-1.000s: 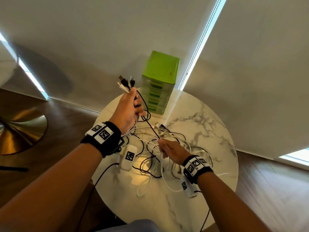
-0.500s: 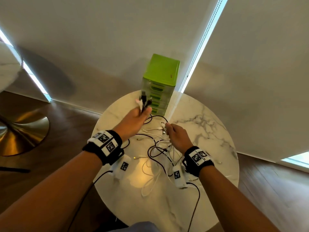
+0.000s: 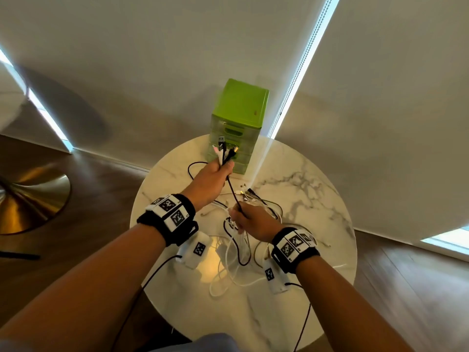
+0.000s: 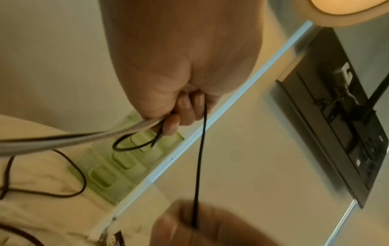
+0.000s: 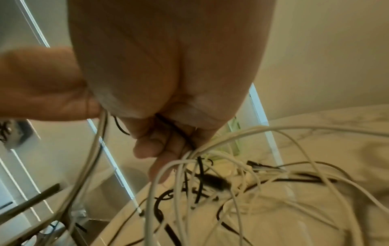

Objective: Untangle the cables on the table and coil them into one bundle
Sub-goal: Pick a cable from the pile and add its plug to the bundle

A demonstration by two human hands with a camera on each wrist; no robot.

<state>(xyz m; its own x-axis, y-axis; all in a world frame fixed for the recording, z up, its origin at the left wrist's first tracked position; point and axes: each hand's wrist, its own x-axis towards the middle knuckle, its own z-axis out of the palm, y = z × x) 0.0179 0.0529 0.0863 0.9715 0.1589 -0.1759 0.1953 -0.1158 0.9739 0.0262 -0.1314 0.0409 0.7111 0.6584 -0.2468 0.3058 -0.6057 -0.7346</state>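
Black and white cables [image 3: 236, 252] lie tangled on the round marble table [image 3: 317, 199]. My left hand [image 3: 218, 171] is raised over the far side and grips a bunch of cable ends, their plugs [image 3: 224, 148] sticking up past its fist; the same left hand [image 4: 181, 109] shows curled round white and black strands. One black cable [image 3: 233, 194] runs taut from it down to my right hand [image 3: 247, 219]. That right hand [image 5: 168, 146] holds the black cable and several white ones above the tangle.
A green plastic drawer unit [image 3: 236, 123] stands at the table's far edge, right behind my left hand. Loose plugs [image 3: 243, 193] lie beside it. Wood floor and a brass table base [image 3: 30, 196] are to the left.
My left hand dropped from high up, then moved forward toward the drawer unit with the cable ends. My right hand went forward, then pulled back, now holding the taut black cable.
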